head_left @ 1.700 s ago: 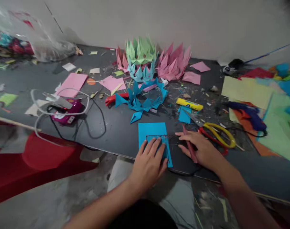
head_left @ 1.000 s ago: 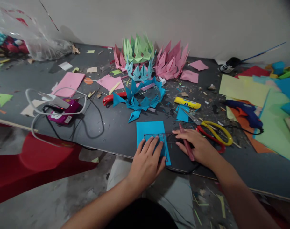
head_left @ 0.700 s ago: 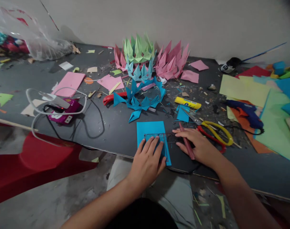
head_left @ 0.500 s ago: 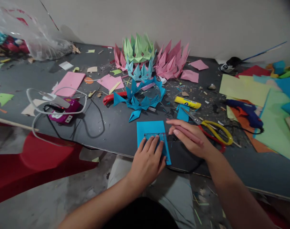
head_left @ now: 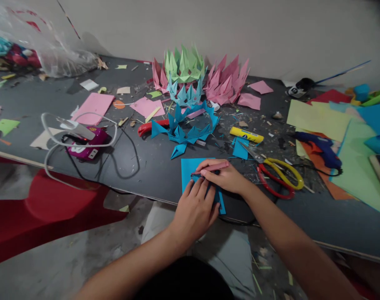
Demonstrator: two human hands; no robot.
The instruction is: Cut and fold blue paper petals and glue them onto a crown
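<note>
A sheet of blue paper (head_left: 187, 166) lies at the table's front edge. My left hand (head_left: 197, 204) rests flat on it, fingers spread, pressing on a clear ruler (head_left: 254, 178) whose far end shows to the right. My right hand (head_left: 227, 177) is closed round a pinkish pen (head_left: 213, 167), its tip at the paper just above my left fingertips. Beyond the sheet stands a blue folded-paper ring (head_left: 190, 135) with points. Right of my right hand lie scissors (head_left: 282, 175) with yellow and red handles, their blades over a small blue paper piece (head_left: 240, 149).
Green, pink and light-blue paper crowns (head_left: 185, 68) stand at the back. A yellow glue stick (head_left: 246, 135), a blue glue gun (head_left: 321, 148) and coloured sheets (head_left: 361, 154) lie on the right. At left are a purple power adapter (head_left: 88, 143) with cables and a red chair (head_left: 61, 200).
My right hand has moved left with the pen, from beside the blue paper to over it, bringing the tip near my left fingertips. My left hand has stayed flat on the ruler.
</note>
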